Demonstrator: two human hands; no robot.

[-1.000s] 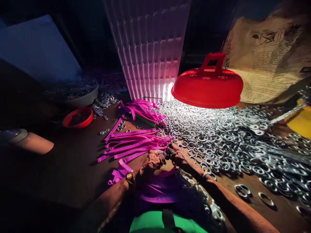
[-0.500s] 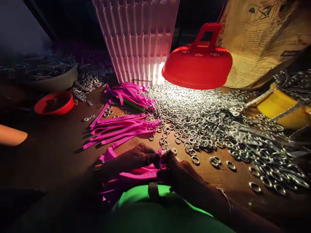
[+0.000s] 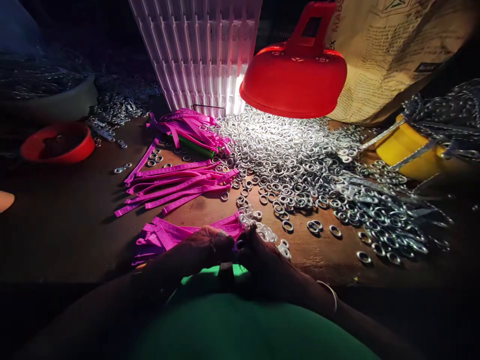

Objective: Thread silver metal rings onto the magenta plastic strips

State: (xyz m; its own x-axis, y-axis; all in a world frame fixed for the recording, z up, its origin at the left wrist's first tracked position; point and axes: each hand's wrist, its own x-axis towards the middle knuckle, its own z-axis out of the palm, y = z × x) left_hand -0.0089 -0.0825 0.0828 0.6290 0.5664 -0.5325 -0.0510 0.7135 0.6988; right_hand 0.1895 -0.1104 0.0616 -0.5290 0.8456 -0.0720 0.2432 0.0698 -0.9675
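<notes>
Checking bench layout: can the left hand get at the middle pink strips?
Probably yes: the middle pink strips lie uncovered just beyond the left hand; only the nearer pink strips, lying low, seem to be between.

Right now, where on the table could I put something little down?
The biggest bare patch is on the table, in front of the red bowl and left of the pink strips. A smaller one lies between the right hand and the loose rings. It's crowded below the red lamp, where rings heap up, and by the left hand, where more strips lie.
</notes>
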